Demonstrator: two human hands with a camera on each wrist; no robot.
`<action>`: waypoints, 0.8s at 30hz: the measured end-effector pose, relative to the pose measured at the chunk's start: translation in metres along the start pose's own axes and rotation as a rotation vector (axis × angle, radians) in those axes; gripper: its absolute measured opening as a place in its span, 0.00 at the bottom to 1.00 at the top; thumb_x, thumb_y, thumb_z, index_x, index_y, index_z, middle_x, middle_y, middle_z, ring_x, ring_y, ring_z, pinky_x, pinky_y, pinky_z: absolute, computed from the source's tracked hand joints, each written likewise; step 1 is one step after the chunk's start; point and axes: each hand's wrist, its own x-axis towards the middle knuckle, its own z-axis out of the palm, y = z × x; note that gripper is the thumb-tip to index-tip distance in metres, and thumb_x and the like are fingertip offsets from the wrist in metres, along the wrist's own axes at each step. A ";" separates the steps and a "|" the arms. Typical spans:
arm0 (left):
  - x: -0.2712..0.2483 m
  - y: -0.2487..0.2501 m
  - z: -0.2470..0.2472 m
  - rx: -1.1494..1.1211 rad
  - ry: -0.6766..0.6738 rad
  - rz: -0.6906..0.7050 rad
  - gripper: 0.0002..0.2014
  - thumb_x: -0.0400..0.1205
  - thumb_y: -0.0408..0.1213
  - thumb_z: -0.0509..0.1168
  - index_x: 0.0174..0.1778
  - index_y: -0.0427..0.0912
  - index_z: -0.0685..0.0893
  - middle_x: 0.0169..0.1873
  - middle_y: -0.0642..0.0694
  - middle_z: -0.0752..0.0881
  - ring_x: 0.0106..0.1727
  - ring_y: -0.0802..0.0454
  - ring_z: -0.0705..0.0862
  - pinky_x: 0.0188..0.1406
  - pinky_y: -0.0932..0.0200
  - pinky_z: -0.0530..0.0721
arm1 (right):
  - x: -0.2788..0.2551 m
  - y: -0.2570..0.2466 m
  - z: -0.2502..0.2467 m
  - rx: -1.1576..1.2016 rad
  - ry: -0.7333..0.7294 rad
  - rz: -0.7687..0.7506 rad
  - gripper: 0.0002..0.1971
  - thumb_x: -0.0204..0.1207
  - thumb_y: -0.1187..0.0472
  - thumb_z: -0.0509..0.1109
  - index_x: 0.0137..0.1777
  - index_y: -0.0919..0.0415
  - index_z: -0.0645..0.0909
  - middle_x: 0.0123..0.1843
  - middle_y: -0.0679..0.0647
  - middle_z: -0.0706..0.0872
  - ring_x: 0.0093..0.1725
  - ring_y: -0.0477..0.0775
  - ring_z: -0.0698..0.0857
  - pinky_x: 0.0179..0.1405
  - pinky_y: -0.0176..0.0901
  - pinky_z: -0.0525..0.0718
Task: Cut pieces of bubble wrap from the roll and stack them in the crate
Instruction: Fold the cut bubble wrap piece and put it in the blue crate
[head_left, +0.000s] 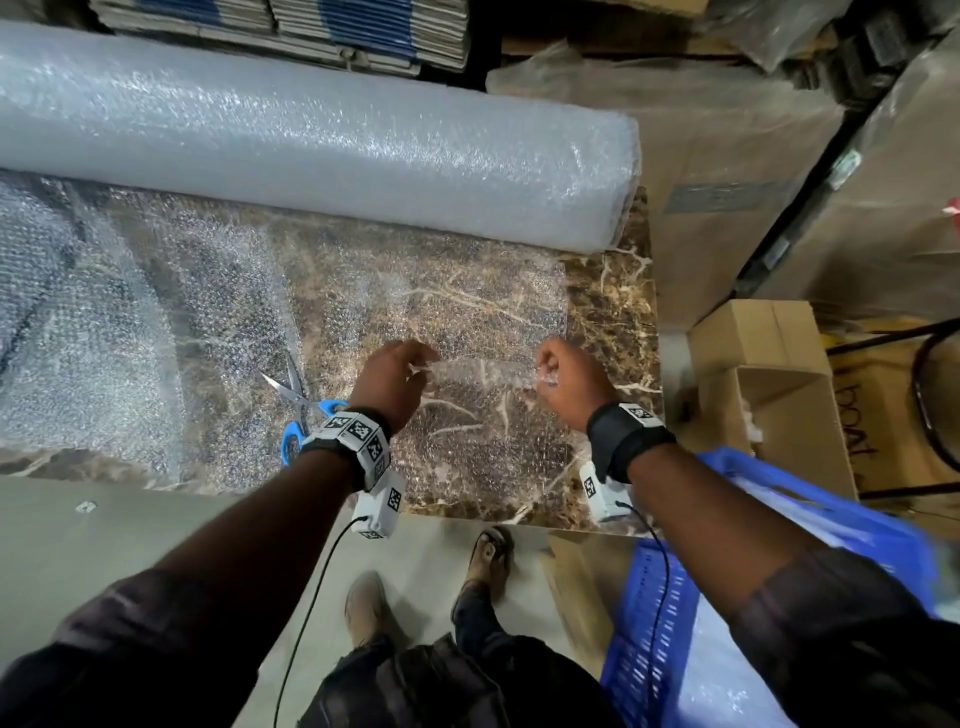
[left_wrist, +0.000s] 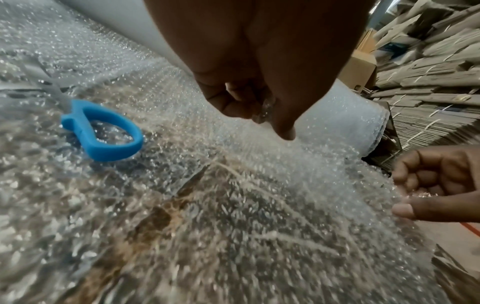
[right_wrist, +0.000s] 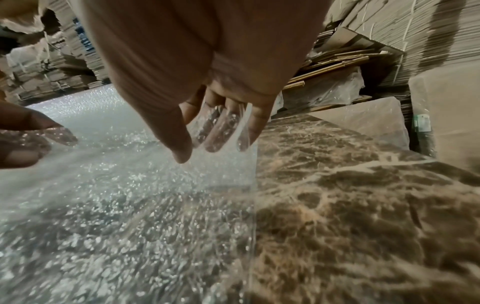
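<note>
- Blue plastic marks the nearest thing, the crate (head_left: 670, 623), standing on the floor at the person's right, below the table edge; only the head view shows it, and something pale lies inside, too blurred to name.
- On the brown marble table (head_left: 618, 306) both hands lift one edge of a clear bubble wrap piece (head_left: 467, 431), which otherwise lies flat.
- From the left wrist view, the left hand (head_left: 392, 382) has thumb and curled fingers closed on a crumpled bit of that edge.
- From the right wrist view, the right hand (head_left: 566, 382) has its thumb on one side and fingers on the other side of the film, pinching it; its straight cut side runs away from the camera.
- Scissors (head_left: 298, 410) with blue handles lie just left of the left hand, blades parted and pointing away from the person.
- Farthest back lies the roll (head_left: 311, 150), its long axis running left to right across the table, loose sheet spreading from it.
</note>
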 end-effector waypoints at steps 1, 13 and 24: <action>-0.001 0.001 -0.003 0.008 0.026 0.039 0.07 0.79 0.32 0.71 0.50 0.48 0.86 0.46 0.55 0.81 0.44 0.59 0.80 0.40 0.73 0.70 | 0.000 -0.001 -0.003 0.003 0.010 -0.008 0.12 0.72 0.70 0.73 0.50 0.56 0.77 0.44 0.49 0.82 0.41 0.50 0.82 0.39 0.44 0.84; -0.079 -0.044 -0.004 0.119 -0.089 0.210 0.11 0.75 0.24 0.70 0.44 0.47 0.86 0.51 0.47 0.84 0.53 0.46 0.82 0.51 0.50 0.84 | -0.066 -0.011 0.025 -0.171 -0.188 -0.221 0.11 0.69 0.70 0.65 0.36 0.51 0.74 0.37 0.46 0.78 0.37 0.49 0.77 0.36 0.47 0.83; -0.111 -0.063 0.001 0.226 -0.191 0.285 0.26 0.61 0.17 0.69 0.50 0.46 0.90 0.56 0.46 0.87 0.56 0.43 0.85 0.55 0.47 0.86 | -0.099 -0.020 0.046 -0.263 -0.311 -0.084 0.19 0.72 0.41 0.73 0.44 0.57 0.78 0.44 0.53 0.79 0.44 0.53 0.76 0.40 0.45 0.65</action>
